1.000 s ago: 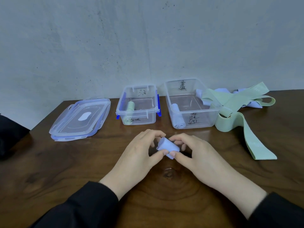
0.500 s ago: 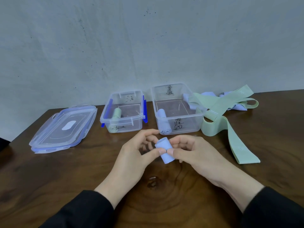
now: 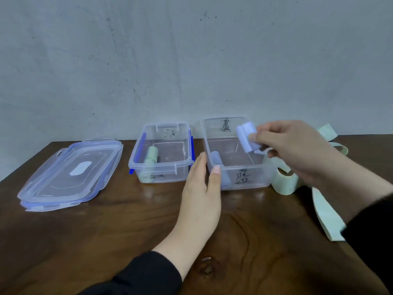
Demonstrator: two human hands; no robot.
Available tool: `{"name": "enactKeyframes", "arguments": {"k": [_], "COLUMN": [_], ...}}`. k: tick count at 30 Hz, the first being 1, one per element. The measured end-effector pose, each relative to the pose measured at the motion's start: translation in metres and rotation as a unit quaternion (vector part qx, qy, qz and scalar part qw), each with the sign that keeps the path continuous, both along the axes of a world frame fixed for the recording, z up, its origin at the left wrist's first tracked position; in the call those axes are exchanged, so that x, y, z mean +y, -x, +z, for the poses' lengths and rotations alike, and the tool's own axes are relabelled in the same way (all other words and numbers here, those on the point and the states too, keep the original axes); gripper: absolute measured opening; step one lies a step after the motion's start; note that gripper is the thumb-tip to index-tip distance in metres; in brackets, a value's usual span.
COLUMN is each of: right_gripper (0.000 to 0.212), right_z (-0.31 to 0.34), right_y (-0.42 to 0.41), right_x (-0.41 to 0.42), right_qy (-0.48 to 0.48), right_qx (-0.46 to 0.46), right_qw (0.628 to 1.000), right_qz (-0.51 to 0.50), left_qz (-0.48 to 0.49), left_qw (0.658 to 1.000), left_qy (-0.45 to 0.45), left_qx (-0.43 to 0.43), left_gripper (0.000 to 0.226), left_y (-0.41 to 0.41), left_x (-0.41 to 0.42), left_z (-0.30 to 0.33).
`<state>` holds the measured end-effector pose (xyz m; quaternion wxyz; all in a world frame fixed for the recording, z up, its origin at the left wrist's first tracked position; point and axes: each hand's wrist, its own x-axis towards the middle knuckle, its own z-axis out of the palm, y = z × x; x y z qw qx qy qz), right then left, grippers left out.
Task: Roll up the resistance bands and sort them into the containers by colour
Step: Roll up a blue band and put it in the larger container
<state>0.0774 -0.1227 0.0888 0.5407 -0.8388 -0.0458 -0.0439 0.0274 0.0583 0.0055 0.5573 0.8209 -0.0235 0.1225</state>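
Here we pinch the rolled blue band point(image 3: 247, 137) in our right hand point(image 3: 292, 146) above the right container point(image 3: 236, 179). Our left hand point(image 3: 202, 188), fingers straight, rests against that container's near left corner.

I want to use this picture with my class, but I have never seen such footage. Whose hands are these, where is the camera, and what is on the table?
The camera sits on a person's head, looking down at their own two bare hands. The right hand holds a rolled blue band above the right container, which already has one blue roll. The left hand rests against that container's corner. The left container holds a green roll. Two stacked lids lie at the left; unrolled green bands lie at the right.
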Motion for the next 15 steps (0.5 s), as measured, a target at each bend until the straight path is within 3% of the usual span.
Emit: {"name": "enactKeyframes", "arguments": {"k": [3, 6, 15], "right_gripper": [0.03, 0.021, 0.033], "right_z": [0.004, -0.005, -0.028], "right_y": [-0.047, -0.086, -0.126], "right_x": [0.022, 0.045, 0.078], "right_qy": [0.095, 0.169, 0.299], "right_qx": [0.018, 0.079, 0.148], "right_qw": [0.995, 0.982, 0.94], "right_qz": [-0.015, -0.019, -0.07], "left_qz": [0.007, -0.014, -0.032], "left_qw": [0.996, 0.992, 0.99], "left_qy": [0.069, 0.107, 0.117], "left_qx": [0.048, 0.064, 0.072], "left_gripper": [0.059, 0.054, 0.052], "left_y": [-0.016, -0.029, -0.04], "left_x": [-0.008, -0.011, -0.009], "left_z": [0.0, 0.003, 0.002]}}
